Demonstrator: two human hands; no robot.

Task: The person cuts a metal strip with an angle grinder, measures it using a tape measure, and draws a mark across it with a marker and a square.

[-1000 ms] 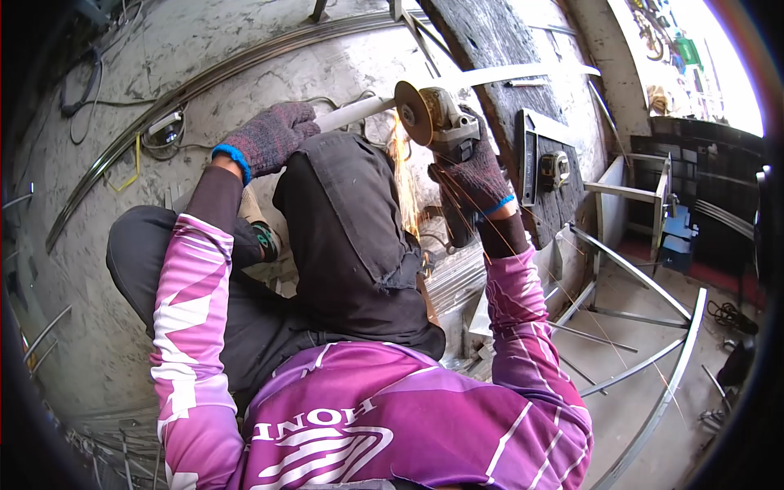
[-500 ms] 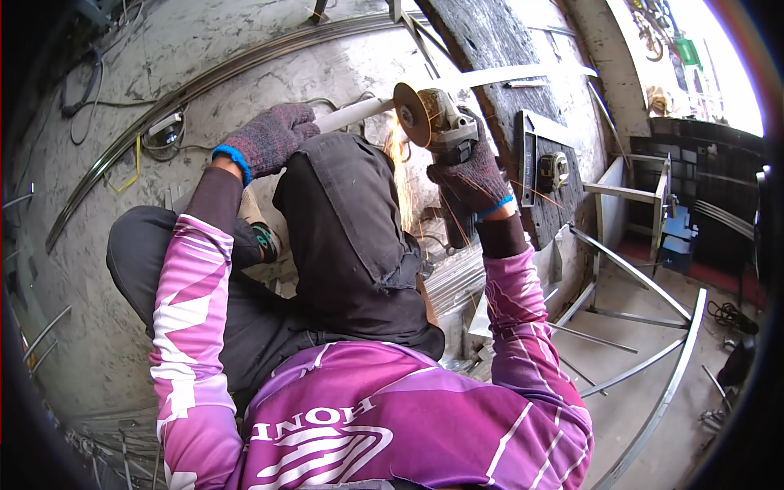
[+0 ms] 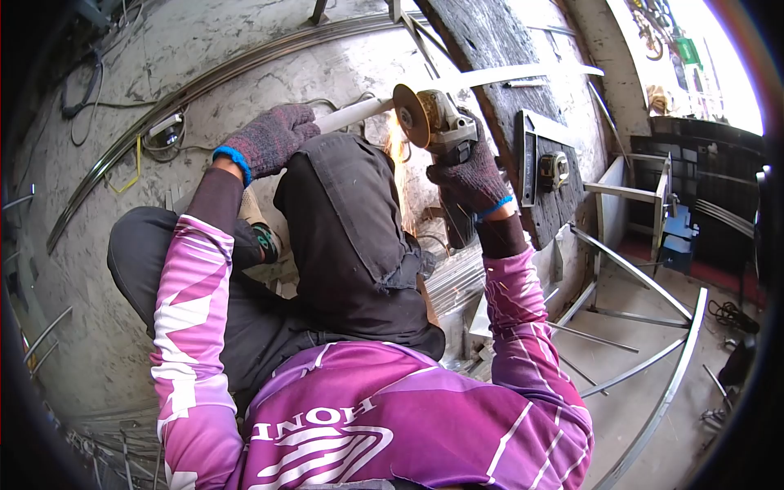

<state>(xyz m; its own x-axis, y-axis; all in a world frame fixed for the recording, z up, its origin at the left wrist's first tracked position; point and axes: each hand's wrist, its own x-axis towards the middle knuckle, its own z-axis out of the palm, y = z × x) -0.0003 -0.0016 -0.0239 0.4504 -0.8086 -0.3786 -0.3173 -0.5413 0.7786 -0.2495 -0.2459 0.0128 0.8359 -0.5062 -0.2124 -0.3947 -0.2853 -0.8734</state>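
My left hand (image 3: pixel 269 143), in a dark knitted glove with a blue cuff, is closed around one end of a pale flat metal bar (image 3: pixel 355 114). My right hand (image 3: pixel 474 178), gloved alike, grips an angle grinder (image 3: pixel 449 122). Its brown cutting disc (image 3: pixel 411 115) stands at the bar, where orange sparks (image 3: pixel 398 151) stream down beside my raised knee. The disc and grinder hide the exact point of contact. Beyond the grinder, the bar runs right across a dark wooden beam (image 3: pixel 486 41).
On the beam lie a metal square (image 3: pixel 527 159) and a tape measure (image 3: pixel 553 171). Long thin metal rods (image 3: pixel 155 122) curve along the floor at left. A curved metal frame (image 3: pixel 682 359) stands at right. Cables (image 3: pixel 90 82) lie at upper left.
The bar's far end has shifted slightly to the right. Fewer sparks fly around my right wrist and sleeve. Both hands keep nearly the same place and hold.
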